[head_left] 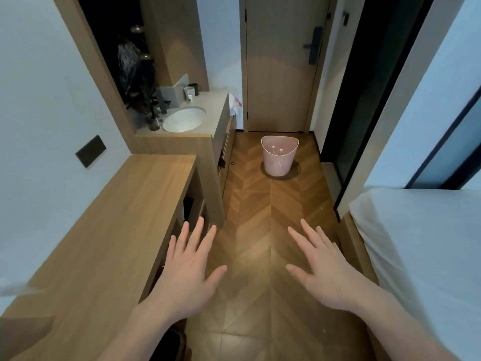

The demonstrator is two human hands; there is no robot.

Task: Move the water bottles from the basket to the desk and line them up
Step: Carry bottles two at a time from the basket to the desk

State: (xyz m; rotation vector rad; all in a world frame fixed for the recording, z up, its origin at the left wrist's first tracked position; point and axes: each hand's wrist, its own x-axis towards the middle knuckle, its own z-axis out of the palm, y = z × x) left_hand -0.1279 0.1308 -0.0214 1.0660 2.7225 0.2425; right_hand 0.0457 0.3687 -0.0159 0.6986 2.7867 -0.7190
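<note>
A pink plastic basket point(279, 162) stands on the wooden floor far ahead, near the closed door. Two pale bottle caps point(277, 147) show inside its rim; the bottles' bodies are hidden by the wall of the basket. The long wooden desk point(109, 230) runs along the left wall. My left hand point(186, 269) hovers palm down beside the desk's front edge, fingers spread, holding nothing. My right hand point(324, 268) hovers over the floor at the same height, also spread and holding nothing. Both hands are well short of the basket.
Beyond the desk a counter with a white sink point(184, 119), cups and a dark faucet juts out on the left. A bed with white sheets point(421, 251) fills the right side. A herringbone floor corridor point(270, 204) leads between them to the door point(283, 63).
</note>
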